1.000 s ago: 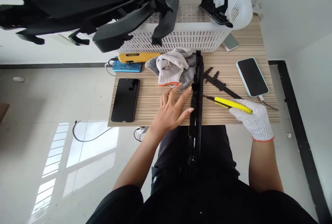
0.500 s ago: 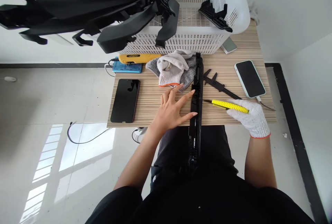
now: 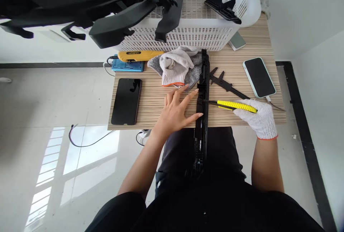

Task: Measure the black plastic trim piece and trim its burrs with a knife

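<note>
A long, narrow black plastic part lies across the table's front edge, its near end over my lap. My left hand is bare, its fingers spread, with the thumb and a fingertip resting on the part's left side. In a white knit glove, my right hand is closed around yellow-gripped tweezers. Their dark tips point left and reach the part's right side; whether they touch it I cannot tell. A black caliper lies just beyond the right hand. Past the left fingertips sits a crumpled white glove on grey cloth.
At the back stands a white basket holding a black piece. Large black plastic parts jut out at upper left. A dark phone, a yellow corded tool and a charging phone lie on the table.
My right hand has moved the tweezers slightly left, bringing their tips to the black part. My left hand stays spread on it. The whole view has shifted a little.
</note>
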Available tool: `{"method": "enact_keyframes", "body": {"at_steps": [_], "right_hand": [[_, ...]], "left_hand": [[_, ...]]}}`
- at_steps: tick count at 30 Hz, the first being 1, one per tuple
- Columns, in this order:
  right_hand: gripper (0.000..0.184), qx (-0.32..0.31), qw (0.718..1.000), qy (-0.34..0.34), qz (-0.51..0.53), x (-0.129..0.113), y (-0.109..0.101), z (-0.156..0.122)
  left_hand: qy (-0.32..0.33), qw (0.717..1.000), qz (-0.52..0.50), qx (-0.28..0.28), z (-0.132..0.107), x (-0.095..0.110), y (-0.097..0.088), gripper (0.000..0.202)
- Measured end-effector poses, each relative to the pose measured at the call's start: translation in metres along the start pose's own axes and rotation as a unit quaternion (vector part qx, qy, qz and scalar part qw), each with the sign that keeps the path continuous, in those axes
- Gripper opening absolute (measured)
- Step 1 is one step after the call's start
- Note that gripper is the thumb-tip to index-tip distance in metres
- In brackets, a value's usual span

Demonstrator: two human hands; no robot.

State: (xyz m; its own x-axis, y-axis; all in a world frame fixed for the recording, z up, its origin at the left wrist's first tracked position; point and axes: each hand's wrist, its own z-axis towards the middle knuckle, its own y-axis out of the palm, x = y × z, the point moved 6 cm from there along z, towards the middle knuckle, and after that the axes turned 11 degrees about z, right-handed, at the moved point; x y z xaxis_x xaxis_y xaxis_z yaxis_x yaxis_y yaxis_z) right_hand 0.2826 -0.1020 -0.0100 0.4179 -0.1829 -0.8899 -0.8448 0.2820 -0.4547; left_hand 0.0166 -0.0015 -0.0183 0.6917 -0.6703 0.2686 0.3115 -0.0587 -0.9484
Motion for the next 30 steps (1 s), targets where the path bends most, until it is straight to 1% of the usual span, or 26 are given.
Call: {"method": "enact_keyframes", "body": {"at_steps": [2, 3, 6, 8, 10, 11, 13, 14, 16, 18, 20, 22, 24, 25, 26, 27, 28, 29, 30], "right_hand": [[0.038, 0.025, 0.999, -0.016, -0.014, -0.002, -0.002, 0.0], [0.037, 0.026, 0.999, -0.023, -0.015, -0.002, -0.002, 0.0], [0.038, 0.023, 0.999, -0.027, 0.009, 0.0, -0.002, 0.0], [0.039, 0.006, 1.0, -0.016, 0.023, 0.002, -0.001, -0.001], [0.039, -0.007, 1.0, -0.017, 0.017, 0.003, 0.002, -0.003], [0.039, -0.001, 1.0, -0.022, 0.007, 0.003, 0.002, -0.004], [0.039, 0.034, 0.999, -0.032, -0.003, 0.002, -0.001, -0.005], [0.039, 0.038, 0.999, -0.033, 0.0, 0.002, -0.001, -0.005], [0.038, 0.015, 0.999, -0.031, 0.008, 0.003, 0.003, -0.005], [0.039, 0.018, 0.999, -0.042, 0.006, 0.003, 0.004, -0.004], [0.04, 0.043, 0.998, -0.049, -0.001, 0.004, 0.002, -0.003], [0.042, 0.036, 0.998, -0.051, -0.01, 0.005, 0.004, -0.002], [0.043, 0.017, 0.998, -0.056, -0.028, 0.006, 0.008, -0.001], [0.043, 0.016, 0.997, -0.06, -0.036, 0.006, 0.009, -0.001], [0.044, 0.02, 0.997, -0.063, -0.042, 0.006, 0.009, -0.001], [0.044, 0.025, 0.996, -0.064, -0.047, 0.005, 0.009, -0.001], [0.045, 0.027, 0.996, -0.066, -0.05, 0.005, 0.009, -0.001], [0.044, 0.026, 0.996, -0.069, -0.05, 0.004, 0.01, -0.001], [0.042, 0.021, 0.996, -0.075, -0.049, 0.002, 0.011, -0.001]], "left_hand": [[-0.001, 1.0, 0.0, -0.003, -0.001, 0.0, 0.0, 0.08], [-0.002, 1.0, 0.001, -0.004, -0.001, 0.0, 0.001, 0.08], [-0.001, 1.0, 0.004, -0.008, -0.002, 0.0, 0.001, 0.079], [-0.001, 1.0, 0.006, -0.005, -0.002, 0.0, 0.001, 0.079], [0.002, 1.0, 0.009, -0.002, -0.001, 0.0, 0.001, 0.079], [0.004, 1.0, 0.009, -0.001, 0.0, 0.0, 0.001, 0.079], [0.008, 1.0, 0.008, -0.001, 0.001, 0.0, 0.002, 0.079], [0.01, 1.0, 0.007, -0.003, 0.001, 0.0, 0.003, 0.079], [0.015, 1.0, 0.003, -0.008, 0.001, 0.0, 0.005, 0.078], [0.019, 1.0, -0.003, -0.014, -0.001, -0.002, 0.006, 0.078], [0.022, 0.999, -0.021, -0.011, -0.001, -0.004, 0.003, 0.079], [0.021, 0.998, -0.053, 0.02, 0.007, -0.002, -0.007, 0.074], [0.033, 0.993, -0.09, 0.069, 0.027, 0.007, -0.022, 0.067], [0.051, 0.989, -0.108, 0.087, 0.043, 0.017, -0.028, 0.064], [0.074, 0.985, -0.124, 0.091, 0.063, 0.029, -0.031, 0.063], [0.105, 0.982, -0.14, 0.075, 0.086, 0.045, -0.031, 0.064], [0.134, 0.978, -0.155, 0.044, 0.11, 0.062, -0.026, 0.068], [0.147, 0.976, -0.163, -0.001, 0.135, 0.078, -0.017, 0.076], [0.137, 0.976, -0.161, -0.058, 0.159, 0.092, -0.005, 0.089]]}}
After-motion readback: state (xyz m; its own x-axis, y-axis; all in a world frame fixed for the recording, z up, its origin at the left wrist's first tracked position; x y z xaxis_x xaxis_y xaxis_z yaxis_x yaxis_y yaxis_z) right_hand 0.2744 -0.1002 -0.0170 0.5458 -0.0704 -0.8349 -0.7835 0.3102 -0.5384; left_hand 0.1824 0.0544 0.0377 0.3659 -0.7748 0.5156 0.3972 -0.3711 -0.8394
